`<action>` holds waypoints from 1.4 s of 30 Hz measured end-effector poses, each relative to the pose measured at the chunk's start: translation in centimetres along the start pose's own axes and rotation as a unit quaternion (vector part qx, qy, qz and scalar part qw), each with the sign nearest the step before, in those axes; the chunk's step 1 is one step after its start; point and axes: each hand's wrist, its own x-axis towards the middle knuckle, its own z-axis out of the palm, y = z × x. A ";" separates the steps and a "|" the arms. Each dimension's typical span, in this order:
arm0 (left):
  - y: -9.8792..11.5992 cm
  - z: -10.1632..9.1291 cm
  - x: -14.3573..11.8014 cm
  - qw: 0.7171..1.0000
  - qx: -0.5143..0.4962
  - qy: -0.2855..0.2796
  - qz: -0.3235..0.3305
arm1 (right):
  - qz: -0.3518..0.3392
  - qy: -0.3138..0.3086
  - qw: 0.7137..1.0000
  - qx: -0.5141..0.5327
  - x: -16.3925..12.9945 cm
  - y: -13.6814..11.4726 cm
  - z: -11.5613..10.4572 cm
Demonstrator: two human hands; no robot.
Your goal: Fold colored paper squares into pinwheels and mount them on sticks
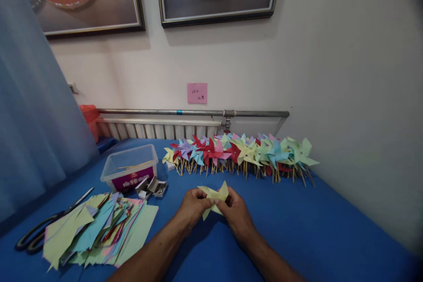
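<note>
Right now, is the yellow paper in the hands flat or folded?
Folded: the yellow paper shows bent pointed flaps, pinched between left hand and right hand.

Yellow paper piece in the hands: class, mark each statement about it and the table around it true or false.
1. Both hands hold the yellow paper piece. True.
2. The scissors lie in the right hand. False: they lie on the blue table, beside the paper stack.
3. Finished pinwheels stand in a row along the wall. True.
4. The plastic box is right of the pinwheels. False: it is to their left.
5. The left hand rests on the paper stack. False: it holds the yellow paper piece.
</note>
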 end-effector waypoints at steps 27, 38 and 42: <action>-1.0 -0.1 0.6 0.999 0.027 0.017 0.023 | 0.035 0.010 0.999 0.012 0.3 0.5 -0.1; 0.5 -0.3 -0.1 1.000 -0.012 0.021 -0.006 | 0.088 -0.051 0.986 0.129 -0.3 0.0 0.0; 0.3 -0.3 0.0 1.000 0.002 -0.008 -0.001 | 0.090 -0.062 0.986 0.128 -0.3 0.1 -0.1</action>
